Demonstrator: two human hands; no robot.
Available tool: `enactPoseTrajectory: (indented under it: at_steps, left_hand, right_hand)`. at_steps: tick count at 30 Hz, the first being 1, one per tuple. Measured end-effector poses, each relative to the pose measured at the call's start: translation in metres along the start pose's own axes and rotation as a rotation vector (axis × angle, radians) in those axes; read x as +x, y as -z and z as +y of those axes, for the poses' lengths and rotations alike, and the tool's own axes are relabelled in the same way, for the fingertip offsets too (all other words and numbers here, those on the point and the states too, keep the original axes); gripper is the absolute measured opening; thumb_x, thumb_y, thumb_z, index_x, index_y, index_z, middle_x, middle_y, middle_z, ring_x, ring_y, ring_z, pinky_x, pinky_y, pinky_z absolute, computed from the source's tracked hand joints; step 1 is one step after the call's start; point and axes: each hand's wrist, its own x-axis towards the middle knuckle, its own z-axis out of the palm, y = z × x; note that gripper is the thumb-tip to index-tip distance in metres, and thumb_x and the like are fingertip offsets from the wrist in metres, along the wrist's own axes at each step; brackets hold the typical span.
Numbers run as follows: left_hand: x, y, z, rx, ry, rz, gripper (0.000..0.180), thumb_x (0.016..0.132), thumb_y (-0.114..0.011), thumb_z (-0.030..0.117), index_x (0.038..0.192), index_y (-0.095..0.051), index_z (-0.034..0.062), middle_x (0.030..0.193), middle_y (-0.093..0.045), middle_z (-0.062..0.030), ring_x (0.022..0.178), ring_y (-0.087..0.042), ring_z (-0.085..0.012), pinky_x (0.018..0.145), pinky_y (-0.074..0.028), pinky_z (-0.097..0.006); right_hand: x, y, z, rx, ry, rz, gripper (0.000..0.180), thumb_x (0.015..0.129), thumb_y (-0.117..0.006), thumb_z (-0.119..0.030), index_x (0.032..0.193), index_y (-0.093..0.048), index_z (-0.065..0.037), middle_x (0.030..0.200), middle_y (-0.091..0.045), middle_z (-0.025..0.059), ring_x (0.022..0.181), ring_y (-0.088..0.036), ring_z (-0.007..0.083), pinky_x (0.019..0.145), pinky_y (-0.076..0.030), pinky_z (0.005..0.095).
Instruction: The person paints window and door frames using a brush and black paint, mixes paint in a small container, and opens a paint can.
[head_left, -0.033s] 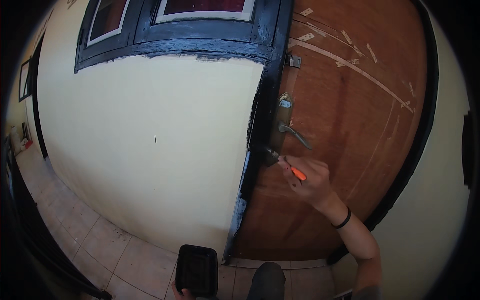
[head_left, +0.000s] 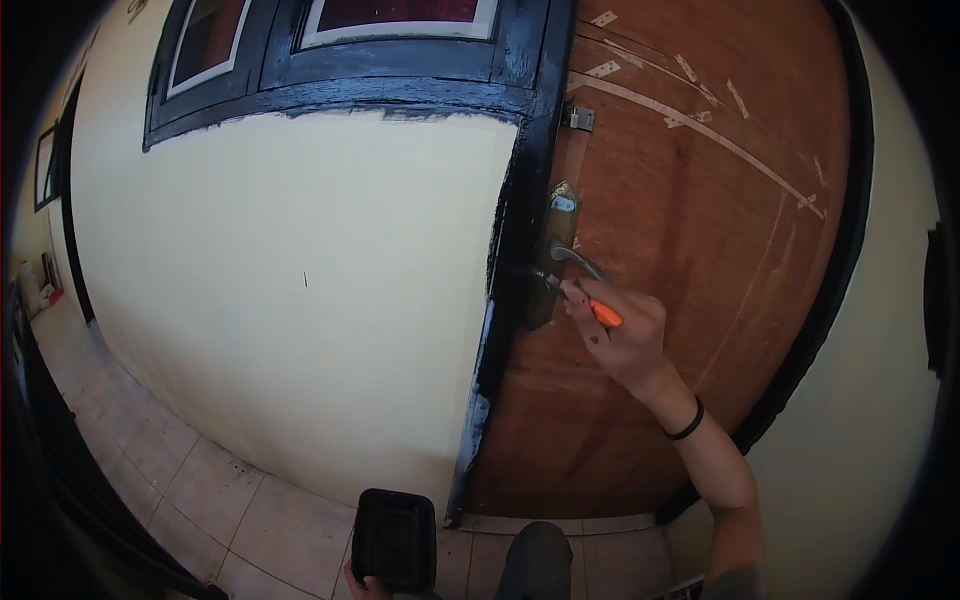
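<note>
In my right hand (head_left: pixel 628 330) is a paintbrush with an orange handle (head_left: pixel 606 314), pinched between thumb and fingers. Its dark bristles point left, at or close to the black door-frame post (head_left: pixel 527 190); whether they touch cannot be made out. Just above that hand, the metal lever handle (head_left: pixel 578 258) sits on the brown wooden door (head_left: pixel 690 240). Low in the view, my left hand (head_left: pixel 369 588) grips a black rectangular tray (head_left: pixel 398 494) by its near left edge. The tray's inside is too dark to make out. Dark smudges mark my right hand.
A cream wall (head_left: pixel 390 260) adjoins the post on the left, beneath a dark window frame (head_left: pixel 390 92) with an uneven painted edge. A latch (head_left: pixel 580 118) sits higher on the door. Tiles cover the floor (head_left: pixel 200 490); my knee (head_left: pixel 540 565) shows by the threshold.
My right hand and the brush have moved slightly upward along the post, now overlapping the lever's end. The view has shifted a little. My left hand and the tray stay in place.
</note>
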Motion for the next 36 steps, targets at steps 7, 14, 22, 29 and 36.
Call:
enactPoseTrajectory:
  at_steps: [7,14,22,29,36]
  left_hand:
    - [0.010,0.006,-0.003,0.055,-0.040,0.043,0.102,0.102,-0.062,0.065,0.168,-0.016,0.0015,0.151,-0.047,-0.0269,0.133,-0.056,-0.0395,0.108,-0.052,-0.051]
    - [0.007,0.004,-0.008,0.031,-0.016,0.053,0.097,0.105,-0.057,0.064,0.167,-0.017,0.0003,0.155,-0.044,-0.0280,0.138,-0.052,-0.0401,0.112,-0.049,-0.052]
    - [0.010,-0.007,0.009,0.125,-0.035,0.059,0.090,0.108,-0.052,0.061,0.166,-0.019,0.0012,0.157,-0.043,-0.0267,0.140,-0.052,-0.0398,0.114,-0.048,-0.052]
    - [0.008,-0.019,0.018,0.121,-0.037,0.059,0.090,0.108,-0.052,0.061,0.167,-0.019,0.0016,0.158,-0.042,-0.0269,0.141,-0.051,-0.0401,0.114,-0.048,-0.052]
    - [0.002,-0.034,0.026,0.131,-0.035,0.083,0.091,0.108,-0.053,0.062,0.167,-0.018,0.0017,0.159,-0.041,-0.0269,0.141,-0.051,-0.0404,0.114,-0.048,-0.052]
  right_hand:
    - [0.075,0.000,0.036,0.120,0.003,0.426,0.015,0.101,-0.076,-0.012,0.105,-0.076,0.002,0.080,-0.077,0.0104,0.067,-0.073,0.0146,0.058,-0.056,0.0279]
    - [-0.022,0.002,0.010,0.101,-0.071,0.045,0.014,0.099,-0.079,-0.013,0.103,-0.078,0.000,0.078,-0.076,0.0088,0.066,-0.074,0.0159,0.057,-0.055,0.0276]
    - [0.073,0.001,0.059,0.210,-0.104,0.355,0.023,0.102,-0.075,-0.020,0.110,-0.079,0.002,0.085,-0.079,0.0132,0.072,-0.077,0.0169,0.061,-0.058,0.0276]
    - [-0.004,0.012,0.040,0.118,0.040,0.143,0.017,0.098,-0.079,-0.012,0.109,-0.078,0.001,0.091,-0.081,0.0137,0.073,-0.078,0.0182,0.063,-0.061,0.0279]
    - [0.060,0.013,0.070,0.262,0.015,0.348,0.020,0.099,-0.077,-0.011,0.113,-0.077,0.003,0.098,-0.082,0.0126,0.088,-0.081,0.0200,0.075,-0.066,0.0293]
